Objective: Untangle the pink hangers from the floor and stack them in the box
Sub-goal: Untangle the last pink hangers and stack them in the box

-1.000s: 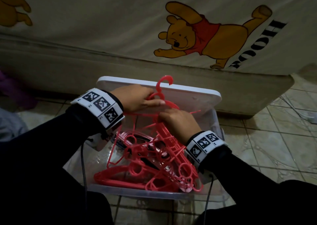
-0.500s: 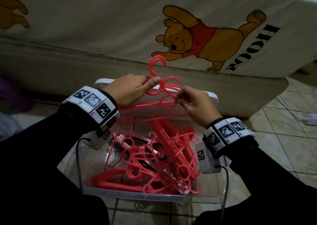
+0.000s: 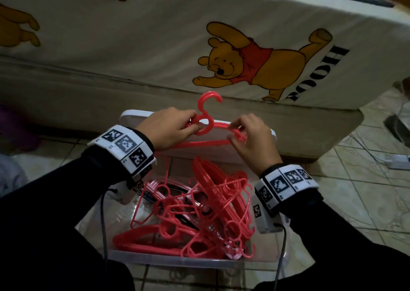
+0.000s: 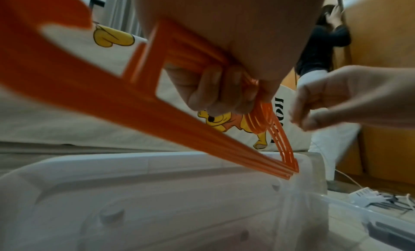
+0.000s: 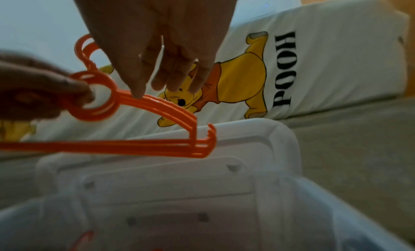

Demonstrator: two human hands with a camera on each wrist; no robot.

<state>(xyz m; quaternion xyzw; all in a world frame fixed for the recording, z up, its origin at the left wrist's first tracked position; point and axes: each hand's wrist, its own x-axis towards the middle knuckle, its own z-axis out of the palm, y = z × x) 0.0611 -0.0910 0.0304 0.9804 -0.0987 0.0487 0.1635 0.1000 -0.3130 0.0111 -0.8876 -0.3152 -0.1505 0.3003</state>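
Note:
My left hand (image 3: 177,129) grips a small stack of pink hangers (image 3: 207,122) at the ring below their hooks, holding them upright above the clear plastic box (image 3: 177,262). In the left wrist view its fingers curl round the hangers (image 4: 112,95). My right hand (image 3: 248,135) is at the stack's right shoulder. Its fingers hang loosely straight, and the thumb tip touches the top arm of the hangers (image 5: 157,144). A tangled pile of pink hangers (image 3: 199,213) lies in the box under both wrists.
The white lid (image 3: 133,117) leans behind the box against a mattress with a bear-print sheet (image 3: 244,64). Tiled floor (image 3: 355,180) lies to the right, with cables and small objects (image 4: 370,199) on it. Another person (image 4: 321,47) stands in the background.
My left hand has lifted the held hangers up from the box. My right hand has left the pile and risen to the stack's right shoulder.

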